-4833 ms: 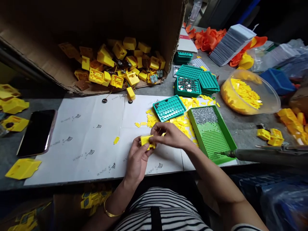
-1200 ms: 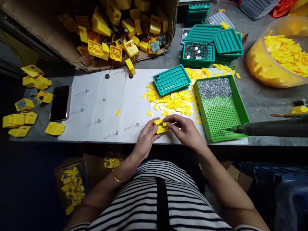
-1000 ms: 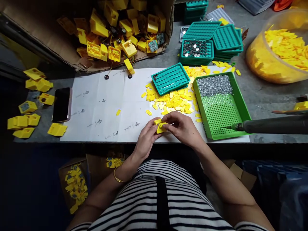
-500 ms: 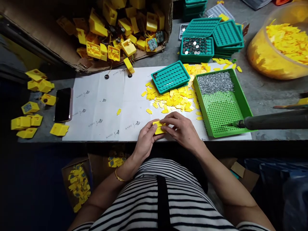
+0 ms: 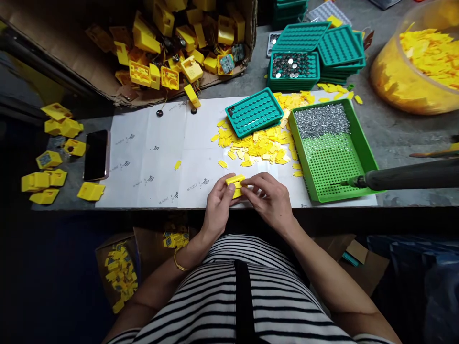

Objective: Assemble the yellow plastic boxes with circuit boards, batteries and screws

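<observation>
My left hand [image 5: 219,206] grips a small yellow plastic housing [image 5: 235,184] just above the near edge of the white paper sheet [image 5: 150,157]. My right hand [image 5: 270,198] pinches the housing's right side, fingers curled against it. A loose heap of small yellow plastic pieces [image 5: 260,145] lies just beyond my hands. An empty teal battery tray [image 5: 254,112] rests on that heap. A green perforated tray [image 5: 332,153] with a pile of small metal screws [image 5: 321,120] sits right of my right hand.
A tipped cardboard box [image 5: 172,52] of yellow housings lies at the back left. Stacked teal trays [image 5: 315,55] with button cells and a clear tub of yellow pieces [image 5: 419,62] stand behind. An electric screwdriver [image 5: 405,177] hangs at right. A phone [image 5: 96,154] and loose housings [image 5: 46,167] lie left.
Both hands have stayed on the yellow housing, turning it slightly and drawing it nearer the table edge. The view has tilted downward since the oldest frame.
</observation>
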